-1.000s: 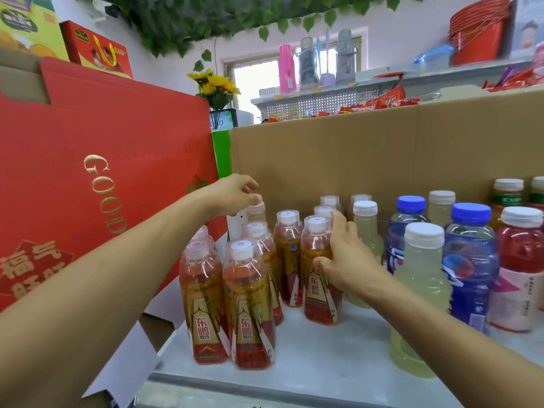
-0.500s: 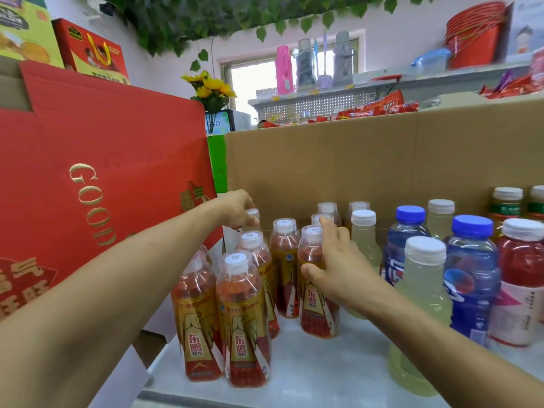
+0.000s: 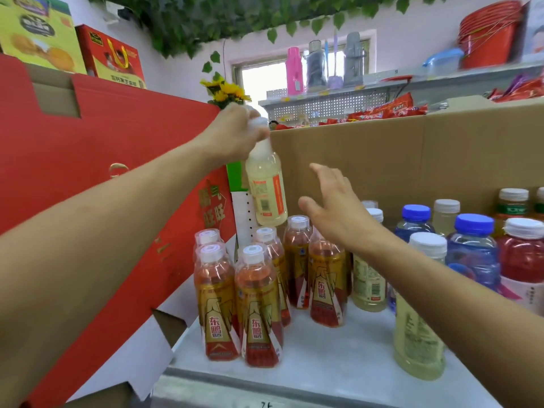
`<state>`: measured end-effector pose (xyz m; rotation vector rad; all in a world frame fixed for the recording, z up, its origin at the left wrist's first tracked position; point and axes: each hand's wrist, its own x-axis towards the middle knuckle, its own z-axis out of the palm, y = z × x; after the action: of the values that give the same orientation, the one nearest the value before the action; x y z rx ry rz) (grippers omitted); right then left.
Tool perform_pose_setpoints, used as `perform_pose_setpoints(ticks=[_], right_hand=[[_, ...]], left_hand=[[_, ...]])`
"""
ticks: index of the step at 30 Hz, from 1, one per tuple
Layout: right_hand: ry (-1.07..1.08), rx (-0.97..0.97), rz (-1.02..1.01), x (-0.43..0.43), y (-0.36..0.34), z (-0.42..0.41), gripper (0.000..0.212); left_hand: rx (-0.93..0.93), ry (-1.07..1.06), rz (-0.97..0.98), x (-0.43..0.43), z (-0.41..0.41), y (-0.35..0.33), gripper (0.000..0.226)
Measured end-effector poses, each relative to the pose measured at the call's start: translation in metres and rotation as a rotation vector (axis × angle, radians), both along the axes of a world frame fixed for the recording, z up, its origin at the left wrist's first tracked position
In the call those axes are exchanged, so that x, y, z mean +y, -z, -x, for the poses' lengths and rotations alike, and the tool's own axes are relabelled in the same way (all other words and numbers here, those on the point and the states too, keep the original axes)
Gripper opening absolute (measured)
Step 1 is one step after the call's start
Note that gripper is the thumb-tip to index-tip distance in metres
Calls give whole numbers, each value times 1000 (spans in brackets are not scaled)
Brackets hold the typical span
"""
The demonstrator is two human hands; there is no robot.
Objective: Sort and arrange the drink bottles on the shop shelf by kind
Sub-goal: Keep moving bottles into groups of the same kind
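My left hand grips the white cap of a pale yellow bottle and holds it in the air above the back of the group. Below it, several amber-red bottles with gold labels stand clustered at the left of the grey shelf. My right hand hovers open over that cluster, fingers spread, touching nothing. To the right stand more pale yellow bottles, blue-capped bottles and a red drink with a white cap.
A red gift carton walls the shelf on the left. A brown cardboard panel closes off the back. Green-labelled bottles stand at the far right rear. Beyond are a snack shelf and red buckets.
My left hand has lifted the pale yellow bottle by its cap out of the back of the cluster. My right hand has let go of an amber-red bottle and risen, fingers open.
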<state>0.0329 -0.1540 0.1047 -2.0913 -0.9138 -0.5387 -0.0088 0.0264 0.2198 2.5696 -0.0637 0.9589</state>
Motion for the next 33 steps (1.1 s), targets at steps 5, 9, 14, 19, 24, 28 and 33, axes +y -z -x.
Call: perform_pose_setpoints(ticks=[5, 9, 14, 19, 24, 28, 33], right_hand=[[-153, 111, -175, 9, -21, 13, 76], [-233, 105, -345, 8, -12, 36, 71], [-178, 148, -444, -19, 31, 59, 56], [-73, 171, -526, -69, 70, 81, 61], [72, 125, -677, -133, 96, 92, 52], [148, 176, -693, -169, 114, 91, 54], [174, 205, -635, -191, 134, 79, 45]], left_hand=[[-104, 74, -26, -20, 31, -18, 42], [-130, 192, 30, -40, 56, -12, 32], [-17, 332, 66, -73, 73, 21, 30], [141, 538, 412, -103, 67, 63, 44], [271, 542, 615, -136, 38, 147, 36], [428, 545, 650, -172, 25, 213, 60], [326, 470, 789, -201, 12, 249, 69]])
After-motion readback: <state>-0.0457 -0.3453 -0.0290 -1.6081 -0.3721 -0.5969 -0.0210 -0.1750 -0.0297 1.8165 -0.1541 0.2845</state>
